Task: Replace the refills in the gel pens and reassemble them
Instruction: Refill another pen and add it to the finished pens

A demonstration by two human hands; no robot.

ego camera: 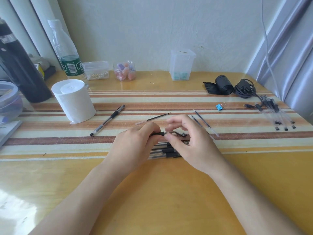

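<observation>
My left hand (135, 143) grips the black grip section of a gel pen (159, 134) held just above the striped mat. My right hand (189, 143) pinches the pen's clear tip end between thumb and fingers. Under my hands lies a bundle of several clear gel pens (166, 150). A black pen cap (182, 134) lies just behind my right fingers. One assembled pen (108, 120) lies to the left. A loose refill (153, 118) lies beyond my hands, and more refills (204, 122) lie to the right.
A toilet paper roll (74, 100) stands at the left, with a water bottle (66, 53), small clear boxes and a jar (124, 71) along the wall. A blue binder clip (219, 106), a black roll (223, 84), a charger cable and several clear pens (277, 114) lie at the right.
</observation>
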